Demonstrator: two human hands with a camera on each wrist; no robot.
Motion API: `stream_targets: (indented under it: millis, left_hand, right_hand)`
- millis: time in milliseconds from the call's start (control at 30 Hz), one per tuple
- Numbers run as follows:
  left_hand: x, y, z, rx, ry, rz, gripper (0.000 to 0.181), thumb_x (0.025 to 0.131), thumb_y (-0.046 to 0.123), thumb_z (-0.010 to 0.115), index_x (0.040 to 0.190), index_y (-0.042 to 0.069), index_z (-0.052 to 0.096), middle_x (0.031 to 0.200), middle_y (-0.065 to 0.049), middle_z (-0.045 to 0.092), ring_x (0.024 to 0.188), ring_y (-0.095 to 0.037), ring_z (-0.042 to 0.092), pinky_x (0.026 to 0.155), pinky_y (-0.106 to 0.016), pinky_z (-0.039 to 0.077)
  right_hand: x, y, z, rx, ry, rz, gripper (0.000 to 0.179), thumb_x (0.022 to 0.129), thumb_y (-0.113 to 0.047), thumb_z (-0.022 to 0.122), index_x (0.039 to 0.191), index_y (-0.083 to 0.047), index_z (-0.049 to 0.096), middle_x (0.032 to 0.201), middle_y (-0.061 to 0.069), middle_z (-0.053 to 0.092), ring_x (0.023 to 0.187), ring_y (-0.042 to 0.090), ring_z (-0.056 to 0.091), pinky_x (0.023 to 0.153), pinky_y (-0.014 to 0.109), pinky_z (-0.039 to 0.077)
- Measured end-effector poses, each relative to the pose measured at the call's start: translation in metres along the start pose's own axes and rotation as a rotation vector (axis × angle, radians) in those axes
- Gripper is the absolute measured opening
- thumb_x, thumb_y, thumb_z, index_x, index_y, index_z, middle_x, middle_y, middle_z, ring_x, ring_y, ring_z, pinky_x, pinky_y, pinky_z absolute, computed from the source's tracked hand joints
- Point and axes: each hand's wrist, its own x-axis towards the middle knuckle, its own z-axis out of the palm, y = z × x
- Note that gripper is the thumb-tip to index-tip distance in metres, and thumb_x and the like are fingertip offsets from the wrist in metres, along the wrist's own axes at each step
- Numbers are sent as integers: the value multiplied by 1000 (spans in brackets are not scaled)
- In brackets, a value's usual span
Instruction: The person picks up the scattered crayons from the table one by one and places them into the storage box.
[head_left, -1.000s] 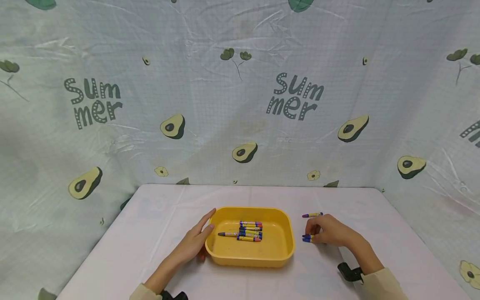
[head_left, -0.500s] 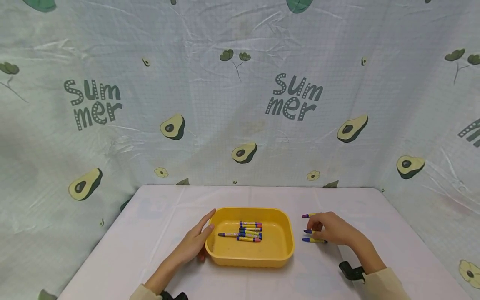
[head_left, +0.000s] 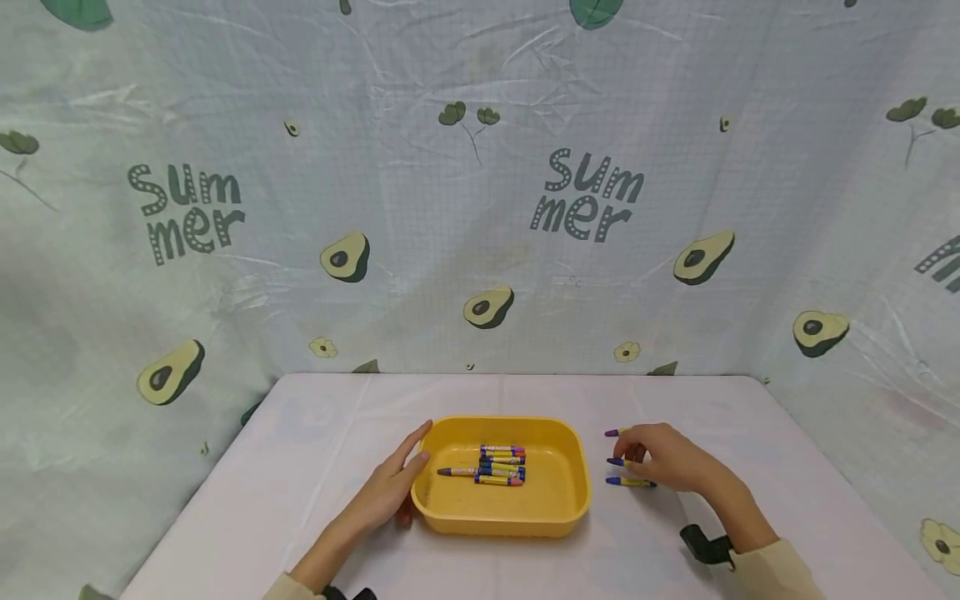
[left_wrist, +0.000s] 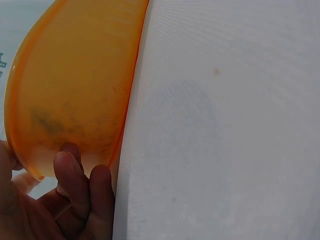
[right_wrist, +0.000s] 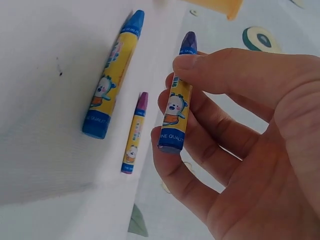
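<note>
My left hand point(head_left: 382, 490) holds the left side of a yellow plastic tray point(head_left: 495, 527); in the left wrist view its curled fingers point(left_wrist: 72, 175) lie against the outer wall. Several crayons in yellow wrappers point(head_left: 501, 480) lie inside the tray. To the tray's right, my right hand point(head_left: 667, 458) pinches a dark violet-blue crayon point(right_wrist: 175, 111) between thumb and fingers. The right wrist view shows this crayon's tip beyond the thumb. Nearby on the table lie a blue crayon point(right_wrist: 115, 75) and a purple crayon point(right_wrist: 134, 135), both apart from the held one.
A white-covered table point(head_left: 315, 417) carries everything. Behind it and along its sides hangs a pale sheet point(head_left: 420, 208) printed with avocados and lettering. The tray's raised rim stands between the two hands.
My right hand has moved slightly back with the violet-blue crayon, parting it from the blue crayon that lay close beside it. The left hand and the tray have stayed put.
</note>
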Motion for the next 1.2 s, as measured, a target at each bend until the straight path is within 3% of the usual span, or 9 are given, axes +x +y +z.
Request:
stream_targets:
  millis: [433,533,633,800,867,967,1033,1100,1200]
  left_hand:
    - [-1,2,0,-4,7,-10,57,112,42,41,165,32,24,81,-10,58,45,-18,53,48,-33,51]
    - [-2,1,-1,4,25,-1,57,112,42,42,165,32,26,111,-17,64,45,-19,53,55,-32,53]
    - [-1,1,-1,-1,30,6,56,112,41,42,165,32,27,145,-21,53,45,-19,53,57,-32,53]
    - [-2,1,-1,-5,29,4,56,112,40,42,165,31,27,121,-27,61,44,-18,52,50,-33,51]
    - [-2,0,-1,9,37,7,55,112,40,42,165,31,27,122,-26,62,44,-18,52,61,-30,53]
    - [-3,-1,-1,24,45,16,55,112,39,42,165,31,28,154,-20,48,44,-19,52,78,-31,54]
    - [-3,-1,-1,34,47,19,55,112,38,42,164,31,28,162,-17,40,44,-20,53,85,-32,52]
    - [-3,0,-1,25,39,12,55,112,39,41,165,31,27,149,-20,52,44,-19,53,74,-35,56]
    - [-2,1,-1,13,26,-1,56,112,41,41,165,32,26,105,-19,67,44,-18,52,57,-34,54]
  right_hand:
    - [9,-20,-18,-4,41,-125,13,93,-8,71,104,-15,72,95,-6,70,82,-1,57,72,22,55]
    - [15,-31,-27,-20,42,-139,13,94,-9,71,104,-16,72,93,-5,70,82,1,57,72,22,55]
    - [23,-45,-34,-46,39,-151,12,95,-9,69,104,-16,73,93,-5,70,81,2,57,72,22,55]
    - [39,-73,-42,-96,21,-180,13,95,-8,69,103,-16,74,94,-3,71,80,4,57,72,21,55]
    - [46,-84,-43,-110,4,-191,13,94,-8,70,102,-17,74,94,-3,71,80,5,57,73,21,55]
    - [57,-101,-42,-125,-22,-201,14,94,-8,71,101,-19,75,94,-4,71,79,7,57,72,20,54]
    - [64,-112,-40,-135,-41,-201,15,94,-8,71,101,-20,75,92,-6,71,78,8,57,72,21,54]
    - [73,-121,-38,-153,-60,-211,15,94,-8,70,102,-20,75,90,-8,70,78,8,57,73,21,54]
    - [88,-132,-34,-179,-94,-238,14,94,-10,69,103,-18,75,88,-10,68,78,8,57,75,23,54]
